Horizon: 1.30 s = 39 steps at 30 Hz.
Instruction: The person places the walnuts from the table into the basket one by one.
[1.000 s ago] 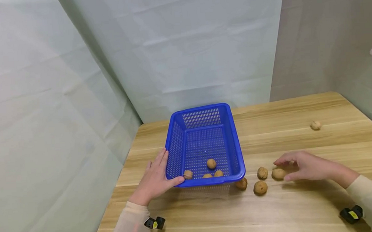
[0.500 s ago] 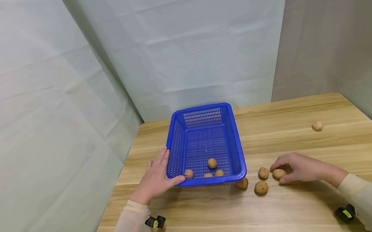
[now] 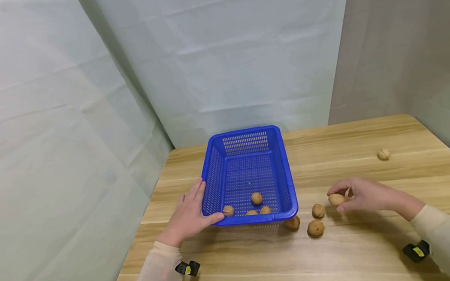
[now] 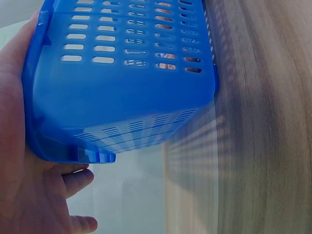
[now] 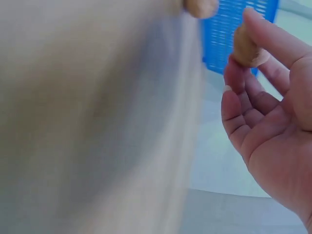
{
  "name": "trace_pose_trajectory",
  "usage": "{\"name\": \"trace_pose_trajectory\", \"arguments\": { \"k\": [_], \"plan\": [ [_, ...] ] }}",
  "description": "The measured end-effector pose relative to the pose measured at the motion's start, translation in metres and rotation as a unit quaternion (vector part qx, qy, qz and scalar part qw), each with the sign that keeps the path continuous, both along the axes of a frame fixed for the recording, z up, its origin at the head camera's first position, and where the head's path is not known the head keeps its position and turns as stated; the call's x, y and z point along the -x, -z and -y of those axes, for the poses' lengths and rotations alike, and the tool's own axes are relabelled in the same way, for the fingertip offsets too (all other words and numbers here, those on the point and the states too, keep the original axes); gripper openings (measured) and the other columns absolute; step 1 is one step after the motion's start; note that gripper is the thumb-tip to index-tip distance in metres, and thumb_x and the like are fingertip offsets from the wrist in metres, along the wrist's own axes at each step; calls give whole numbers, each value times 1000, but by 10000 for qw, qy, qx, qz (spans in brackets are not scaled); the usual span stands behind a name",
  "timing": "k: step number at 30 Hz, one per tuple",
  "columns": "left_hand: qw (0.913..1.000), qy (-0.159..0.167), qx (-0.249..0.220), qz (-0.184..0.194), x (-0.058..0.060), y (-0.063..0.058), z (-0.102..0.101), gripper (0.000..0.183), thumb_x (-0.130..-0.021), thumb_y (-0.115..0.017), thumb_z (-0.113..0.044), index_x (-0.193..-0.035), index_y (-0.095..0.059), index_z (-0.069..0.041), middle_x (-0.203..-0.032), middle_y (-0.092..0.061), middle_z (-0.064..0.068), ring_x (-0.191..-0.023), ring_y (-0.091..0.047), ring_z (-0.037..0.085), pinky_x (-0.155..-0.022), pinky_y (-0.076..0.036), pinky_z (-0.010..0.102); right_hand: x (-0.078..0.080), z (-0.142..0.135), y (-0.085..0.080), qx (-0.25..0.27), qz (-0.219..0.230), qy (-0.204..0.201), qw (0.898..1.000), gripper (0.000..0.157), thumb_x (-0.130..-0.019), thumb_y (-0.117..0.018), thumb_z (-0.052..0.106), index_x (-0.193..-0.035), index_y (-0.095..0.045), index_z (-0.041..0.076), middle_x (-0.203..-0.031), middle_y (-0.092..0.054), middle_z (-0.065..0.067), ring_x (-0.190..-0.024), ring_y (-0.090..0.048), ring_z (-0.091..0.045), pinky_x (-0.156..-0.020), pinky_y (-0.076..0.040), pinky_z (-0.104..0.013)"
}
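In the head view my right hand (image 3: 367, 195) pinches a walnut (image 3: 336, 199) between thumb and fingertips, close over the table. The right wrist view shows that walnut (image 5: 247, 47) between thumb and fingers, with the other fingers curled behind. My left hand (image 3: 187, 216) rests at the near left corner of a blue plastic basket (image 3: 291, 183), thumb along the front rim and fingers straight along the left rim. Several walnuts lie inside the basket, one walnut (image 3: 257, 198) a little back from the front wall.
Two loose walnuts, a rear walnut (image 3: 318, 211) and a front walnut (image 3: 316, 228), lie between basket and right hand. Another walnut (image 3: 293, 223) sits partly hidden by the basket's front right corner. A lone walnut (image 3: 383, 154) lies far right on the wooden table (image 3: 255, 263). Cloth (image 3: 243, 62) hangs behind.
My right hand has reached left to a walnut, closed thumb and fingers on it and raised it off the table. The left hand and basket have stayed in place.
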<state>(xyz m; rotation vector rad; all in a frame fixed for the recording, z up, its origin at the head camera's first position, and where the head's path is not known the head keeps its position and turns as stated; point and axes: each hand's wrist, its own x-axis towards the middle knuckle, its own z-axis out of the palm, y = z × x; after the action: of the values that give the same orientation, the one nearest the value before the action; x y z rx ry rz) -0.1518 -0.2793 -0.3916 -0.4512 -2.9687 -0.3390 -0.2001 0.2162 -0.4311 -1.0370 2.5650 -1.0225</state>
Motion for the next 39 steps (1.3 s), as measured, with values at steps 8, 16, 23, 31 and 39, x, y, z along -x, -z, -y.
{"name": "trace_pose_trajectory", "arguments": {
  "k": [8,16,23,31,39],
  "plan": [
    [10000,19,19,49,2,1,1,109,-78,-65,-65,-151,-20,2,-159,-13,12,-144,-18,31,-105,-19,68,12,17,-34,396,-479,218,9978,42,-81,-79,24,-117,-67,6,-109,-69,-1,-93,-61,-5,-75,-53,-31],
    [10000,5,-5,70,2,2,1,109,-78,-65,-65,-151,-20,2,-159,-14,13,-144,-18,31,-105,-18,69,26,46,-59,360,-484,367,9975,39,-78,-81,25,-113,-66,12,-96,-67,11,-87,-61,-9,-78,-53,-35],
    [10000,35,10,55,3,2,0,109,-78,-65,-65,-151,-20,3,-160,-13,12,-144,-18,32,-105,-19,69,39,75,-77,587,-424,220,9971,39,-80,-80,23,-116,-69,13,-94,-67,11,-87,-60,-12,-79,-52,-37],
    [10000,6,-30,72,2,-1,-1,111,-77,-66,-66,-151,-20,2,-159,-13,12,-145,-18,30,-105,-19,68,51,113,-99,640,-126,-157,9977,40,-81,-79,27,-117,-67,16,-98,-67,7,-90,-60,-15,-78,-52,-35],
    [10000,-34,1,77,2,1,0,110,-78,-65,-65,-151,-19,2,-159,-14,14,-145,-17,30,-105,-19,68,67,157,-121,467,-204,-595,9969,38,-81,-79,25,-117,-68,16,-101,-66,5,-84,-61,-18,-71,-52,-32]
  ]
}}
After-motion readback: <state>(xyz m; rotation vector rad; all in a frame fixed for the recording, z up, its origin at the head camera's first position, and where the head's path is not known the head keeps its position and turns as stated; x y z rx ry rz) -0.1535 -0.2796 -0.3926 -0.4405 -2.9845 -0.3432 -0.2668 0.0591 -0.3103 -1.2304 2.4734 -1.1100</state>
